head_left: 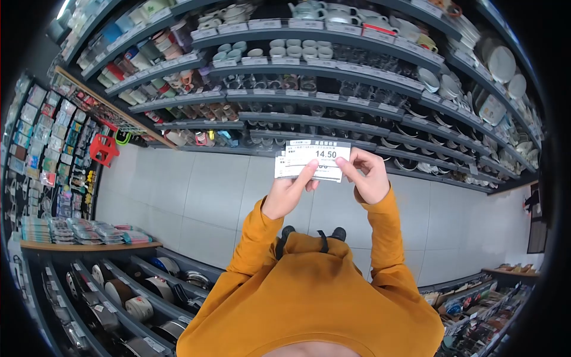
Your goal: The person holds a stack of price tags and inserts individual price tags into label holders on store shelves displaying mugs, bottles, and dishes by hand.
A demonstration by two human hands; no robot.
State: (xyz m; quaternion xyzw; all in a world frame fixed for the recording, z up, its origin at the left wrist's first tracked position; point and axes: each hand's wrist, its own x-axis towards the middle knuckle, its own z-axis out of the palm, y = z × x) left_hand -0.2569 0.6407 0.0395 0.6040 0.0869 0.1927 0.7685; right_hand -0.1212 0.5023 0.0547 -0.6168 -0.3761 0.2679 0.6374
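Observation:
Two or more overlapping white price labels (326,155) are held up in front of the chest, the top one reading 14.50. My left hand (289,191) pinches their lower edge, its thumb lying over the front. At their right side my right hand (367,174) is closed, with thumb and fingers on the top label. The lower label is partly hidden behind the top one and the left thumb.
Shelves (262,65) of cups, glasses and plates with label strips run across the front. Pots and pans fill a lower-left shelf (128,268). A red stool (104,150) stands at the left by hanging goods. Grey tiled floor (208,196) lies between the shelves.

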